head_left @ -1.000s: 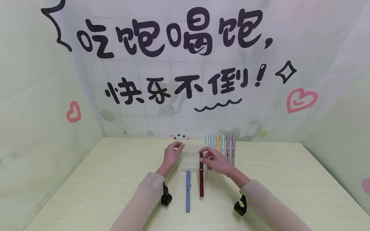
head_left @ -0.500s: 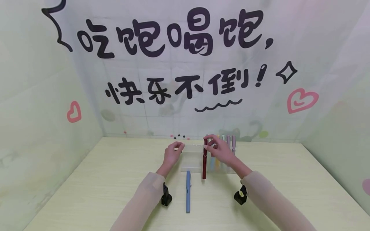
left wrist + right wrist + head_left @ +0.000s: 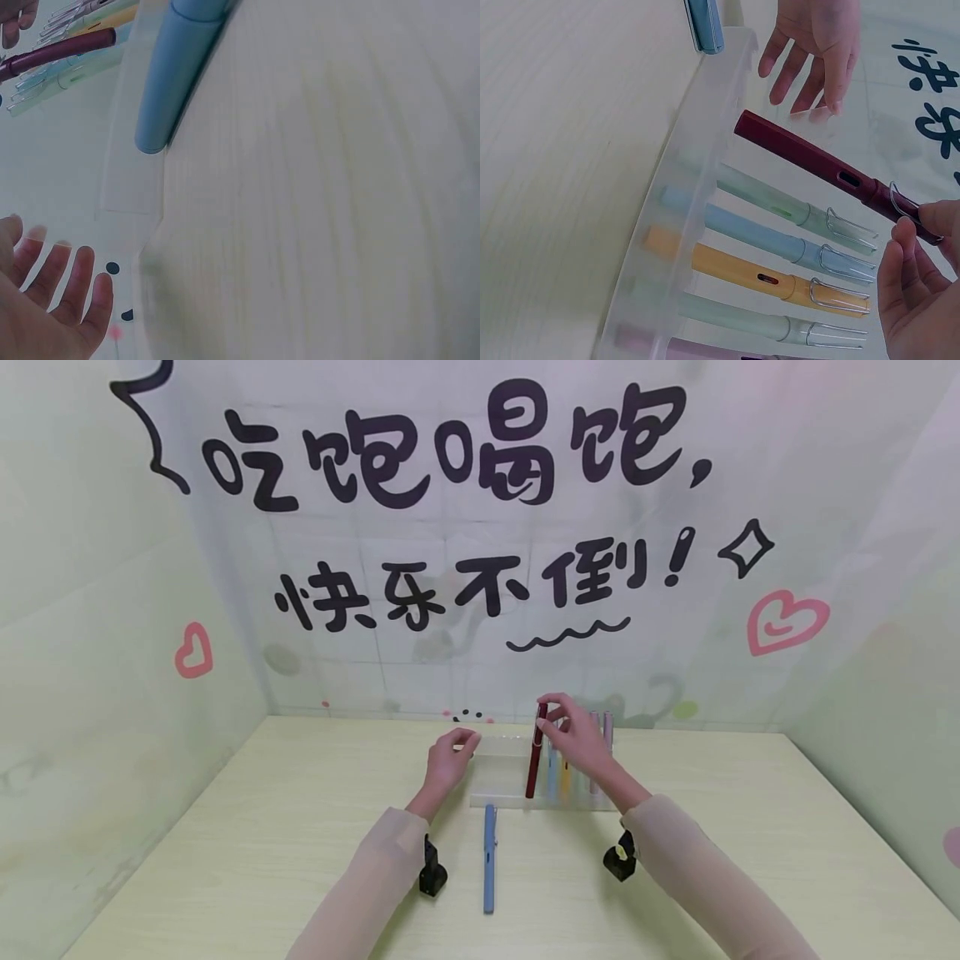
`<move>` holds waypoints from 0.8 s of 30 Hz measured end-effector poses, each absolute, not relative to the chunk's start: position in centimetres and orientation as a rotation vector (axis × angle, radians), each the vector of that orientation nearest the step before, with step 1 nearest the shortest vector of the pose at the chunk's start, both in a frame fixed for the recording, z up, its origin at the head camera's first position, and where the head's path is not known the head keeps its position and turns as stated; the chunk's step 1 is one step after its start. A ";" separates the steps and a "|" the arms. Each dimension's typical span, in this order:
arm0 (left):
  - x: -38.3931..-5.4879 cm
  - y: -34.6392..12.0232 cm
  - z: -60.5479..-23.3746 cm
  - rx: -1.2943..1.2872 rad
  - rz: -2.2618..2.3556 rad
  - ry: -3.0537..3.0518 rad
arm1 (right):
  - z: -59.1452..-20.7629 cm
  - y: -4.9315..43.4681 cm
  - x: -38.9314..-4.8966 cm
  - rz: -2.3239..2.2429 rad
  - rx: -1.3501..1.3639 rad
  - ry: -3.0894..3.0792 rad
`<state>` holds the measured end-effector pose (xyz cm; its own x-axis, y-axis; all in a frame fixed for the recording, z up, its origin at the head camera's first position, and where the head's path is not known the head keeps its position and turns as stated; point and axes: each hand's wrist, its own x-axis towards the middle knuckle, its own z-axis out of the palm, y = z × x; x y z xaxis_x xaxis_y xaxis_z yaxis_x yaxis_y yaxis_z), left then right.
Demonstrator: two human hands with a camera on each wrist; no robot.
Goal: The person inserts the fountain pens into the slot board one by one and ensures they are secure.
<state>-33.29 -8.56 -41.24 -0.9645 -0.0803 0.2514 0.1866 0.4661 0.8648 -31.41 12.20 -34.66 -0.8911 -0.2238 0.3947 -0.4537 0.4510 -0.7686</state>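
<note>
My right hand (image 3: 583, 742) pinches a dark red fountain pen (image 3: 802, 154) by its capped end. The pen slants over a clear pen stand (image 3: 498, 799), its lower end close to the stand's front lip (image 3: 718, 97). At the stand's left upper corner, my left hand (image 3: 447, 765) pinches the edge between thumb and fingers. Several capped pens lean side by side in the stand, among them a yellow pen (image 3: 735, 274), a light blue pen (image 3: 761, 232) and a pale green pen (image 3: 761, 193). My right hand partly hides them in the head view.
A blue pen (image 3: 489, 860) lies on the pale wooden table (image 3: 300, 827) in front of the stand, its far end near the front lip. Behind stands a printed backdrop (image 3: 420, 677) with black lettering, and side panels rise left and right.
My right hand has lifted the dark red pen up and away to the stand, moving slightly right and tilting it. The left hand stays at the stand's corner.
</note>
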 end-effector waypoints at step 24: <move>-33.2 -8.6 -41.1 -0.097 -1.490 -2.458 | -35.7 11.0 -31.3 1.179 0.538 -2.453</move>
